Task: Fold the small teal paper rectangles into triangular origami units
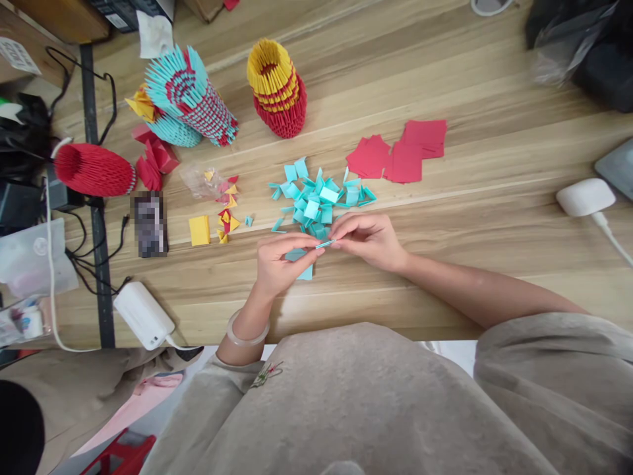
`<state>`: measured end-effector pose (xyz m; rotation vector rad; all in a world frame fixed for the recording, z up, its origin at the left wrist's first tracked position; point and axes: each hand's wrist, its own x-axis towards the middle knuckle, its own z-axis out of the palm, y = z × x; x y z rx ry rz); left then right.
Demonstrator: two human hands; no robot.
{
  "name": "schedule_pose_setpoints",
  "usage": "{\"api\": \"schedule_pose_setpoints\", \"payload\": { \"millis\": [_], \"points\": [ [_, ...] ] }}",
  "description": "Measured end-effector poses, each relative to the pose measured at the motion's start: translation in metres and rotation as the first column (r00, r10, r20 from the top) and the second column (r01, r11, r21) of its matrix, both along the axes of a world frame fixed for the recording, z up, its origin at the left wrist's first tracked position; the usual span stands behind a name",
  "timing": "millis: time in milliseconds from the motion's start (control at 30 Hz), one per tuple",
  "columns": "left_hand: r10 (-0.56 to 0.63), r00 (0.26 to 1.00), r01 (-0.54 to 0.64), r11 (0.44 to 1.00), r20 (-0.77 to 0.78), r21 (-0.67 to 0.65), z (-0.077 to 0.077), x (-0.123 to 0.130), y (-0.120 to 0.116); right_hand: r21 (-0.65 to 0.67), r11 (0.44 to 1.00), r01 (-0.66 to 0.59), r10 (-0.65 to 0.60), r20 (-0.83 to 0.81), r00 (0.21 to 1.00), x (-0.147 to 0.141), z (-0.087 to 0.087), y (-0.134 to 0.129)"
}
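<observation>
Between the fingertips of both hands is a small folded light-blue paper piece [325, 244], seen nearly edge-on. My left hand [283, 262] pinches its left end, and my right hand [368, 240] pinches the right end. Under my left fingers a flat light-blue sheet [305, 271] lies on the table, partly covered. Just beyond the hands is a loose pile of folded light-blue papers [312, 199]. Stacks of red paper [406, 161] lie behind and to the right of it.
Folded-paper vases stand at the back: a yellow and red one [277, 92], a blue and red one [198, 99], a red one [93, 169]. Yellow paper [199, 230], a phone-like object [151, 224] and a white adapter [144, 315] lie left. A white device [585, 197] is right.
</observation>
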<state>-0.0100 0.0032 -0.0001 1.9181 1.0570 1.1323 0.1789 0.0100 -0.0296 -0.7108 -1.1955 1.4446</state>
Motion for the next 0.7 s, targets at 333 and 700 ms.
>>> {"api": "schedule_pose_setpoints", "payload": {
  "millis": [333, 700],
  "points": [
    [-0.023, 1.0, 0.022, 0.998, 0.017, 0.066, 0.0039, 0.0018, 0.0018, 0.033, 0.999, -0.019, 0.02, -0.018, 1.0, 0.0001, -0.0005, -0.0002],
    [-0.004, 1.0, 0.005, 0.994, -0.01, 0.109, 0.0049, 0.0012, 0.0017, 0.063, 0.998, -0.029, 0.031, -0.036, 0.999, 0.0009, -0.0006, 0.0009]
  ]
}}
